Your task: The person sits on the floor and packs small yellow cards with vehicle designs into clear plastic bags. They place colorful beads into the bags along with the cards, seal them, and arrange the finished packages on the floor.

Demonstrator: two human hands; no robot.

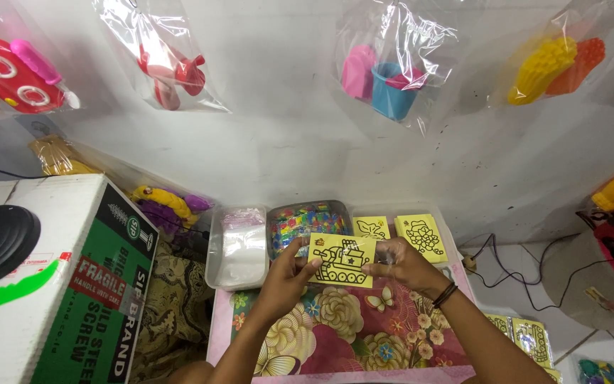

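Both my hands hold a yellow card (pixel 342 259) printed with a black line drawing of a tank-like vehicle. My left hand (pixel 287 272) grips its left edge. My right hand (pixel 401 262) pinches its right edge, and a dark band circles that wrist. The card hovers above a small table with a pink floral cloth (pixel 364 334). Behind the card, two stacks of similar yellow cards (pixel 421 236) lie at the table's back right.
A clear tray of plastic bags (pixel 239 245) and a tray of colourful small packets (pixel 307 222) sit at the back. A green and white cardboard box (pixel 72 284) stands left. Bagged plastic toys (pixel 392 78) hang on the wall. Cables (pixel 527 277) run right.
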